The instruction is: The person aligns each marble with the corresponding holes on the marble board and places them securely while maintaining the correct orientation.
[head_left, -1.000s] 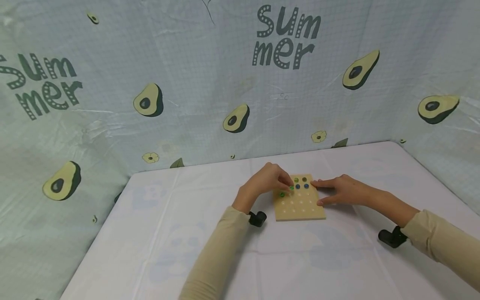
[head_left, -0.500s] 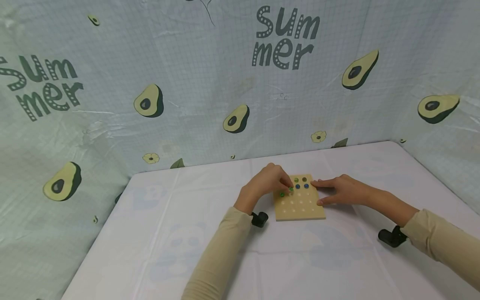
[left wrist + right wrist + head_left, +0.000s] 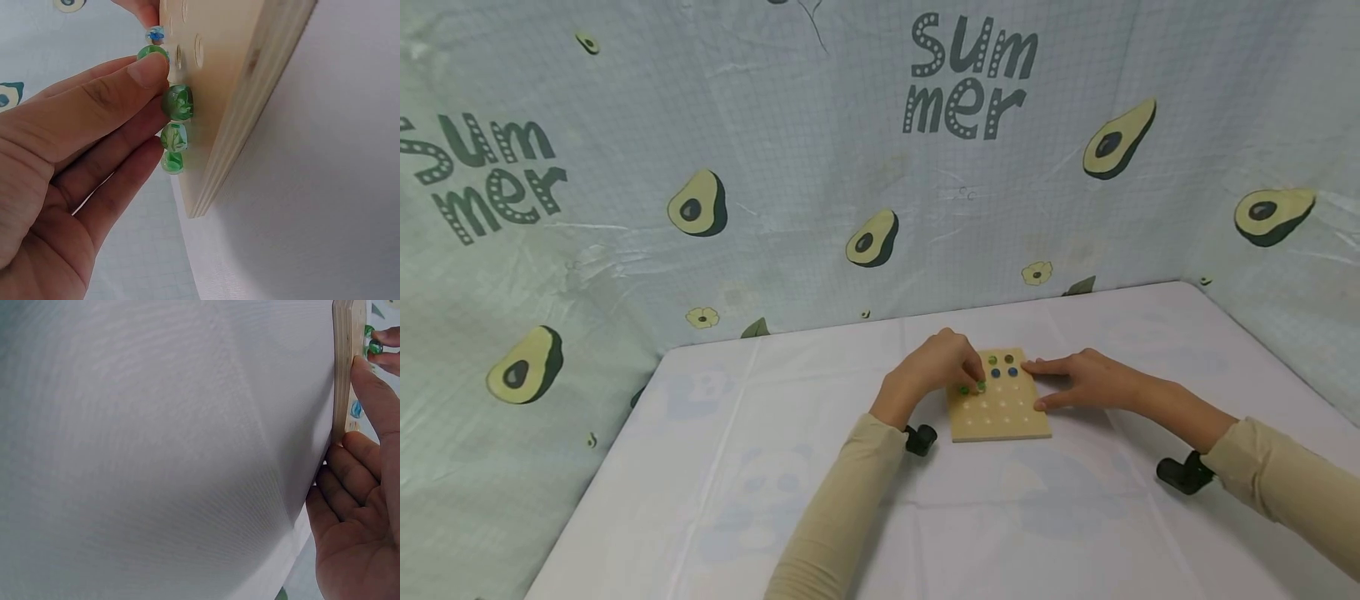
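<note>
My left hand (image 3: 934,367) is over the left side of a square wooden board (image 3: 1000,427) with rows of round hollows. Between thumb and fingers it pinches a green glass marble (image 3: 152,51), close over the board's face. More green marbles (image 3: 179,103) sit in hollows along the edge beside those fingers. Two blue marbles (image 3: 1003,372) lie side by side farther back, with a yellow-green marble (image 3: 992,360) and a brownish marble (image 3: 1009,359) behind them. My right hand (image 3: 1093,381) rests at the board's right edge, index finger and thumb spread and touching it.
The board lies on a table with a pale, panda-printed cloth (image 3: 820,500). Behind the table hangs a curtain (image 3: 790,208) printed with avocados and lettering. A black wrist camera (image 3: 920,440) sits below the left hand, another camera (image 3: 1184,473) below the right wrist.
My left hand has moved slightly toward me, taking the green marble from beside the blue row to the row in front. My right hand has stayed at the board's edge.
</note>
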Available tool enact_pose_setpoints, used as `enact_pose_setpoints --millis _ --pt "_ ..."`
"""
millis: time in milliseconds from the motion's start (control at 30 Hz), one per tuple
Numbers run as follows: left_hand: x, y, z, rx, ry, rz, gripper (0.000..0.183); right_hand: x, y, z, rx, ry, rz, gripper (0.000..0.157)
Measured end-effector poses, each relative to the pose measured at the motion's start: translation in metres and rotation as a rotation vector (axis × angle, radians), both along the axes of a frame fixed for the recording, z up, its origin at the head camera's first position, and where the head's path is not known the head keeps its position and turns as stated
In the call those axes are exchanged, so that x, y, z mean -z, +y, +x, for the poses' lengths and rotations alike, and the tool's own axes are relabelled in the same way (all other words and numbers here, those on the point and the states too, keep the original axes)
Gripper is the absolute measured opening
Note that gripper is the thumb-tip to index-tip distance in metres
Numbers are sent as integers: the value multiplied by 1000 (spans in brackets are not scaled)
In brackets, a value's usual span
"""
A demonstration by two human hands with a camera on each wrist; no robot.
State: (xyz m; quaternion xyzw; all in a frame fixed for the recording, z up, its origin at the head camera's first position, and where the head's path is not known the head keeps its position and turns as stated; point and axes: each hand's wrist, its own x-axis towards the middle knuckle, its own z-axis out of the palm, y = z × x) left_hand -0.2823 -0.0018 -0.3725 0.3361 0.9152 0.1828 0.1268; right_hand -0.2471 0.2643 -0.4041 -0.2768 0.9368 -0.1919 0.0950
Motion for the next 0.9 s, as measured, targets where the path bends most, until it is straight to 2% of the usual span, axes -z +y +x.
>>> enact_pose_setpoints --millis 667,900 --pt "2 -3 -3 27 0 -19 13 0 -4 -1 -31 15 -15 78" --pt "-9 -10 4 47 34 7 15 -1 -5 -3 -20 -1 3 79"
